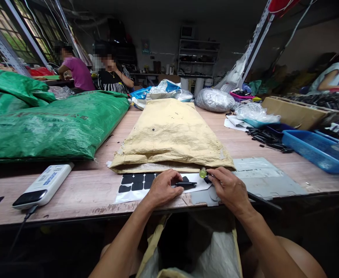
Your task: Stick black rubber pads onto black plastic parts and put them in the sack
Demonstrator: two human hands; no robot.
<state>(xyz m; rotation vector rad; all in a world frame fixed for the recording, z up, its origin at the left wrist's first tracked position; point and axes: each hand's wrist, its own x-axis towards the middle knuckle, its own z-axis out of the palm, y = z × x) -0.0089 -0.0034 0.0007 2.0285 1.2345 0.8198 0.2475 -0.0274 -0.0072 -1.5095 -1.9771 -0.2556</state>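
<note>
My left hand [166, 186] is closed, thumb and fingers pinching a slim black pen-shaped part [190, 184] that points to the right. Close by, my right hand [230, 190] is closed around a small object with a clear yellow-green end [203, 172]; its rest is hidden by the fingers. A small black piece [207, 179] shows just under that end; whether it is attached I cannot tell. Beneath both hands lies a white sheet [121, 197] of rounded black pads. A dark rod [264, 202] sticks out past my right wrist, its other end hidden.
A cream woven sack [172, 131] lies just beyond my hands, with a bulging green sack [56, 123] and white power bank [44, 185] leftward. Rightward are a grey sheet [270, 179], black parts [269, 139] and blue tray [311, 148]. An open sack [215, 247] hangs below. Several people sit farther off.
</note>
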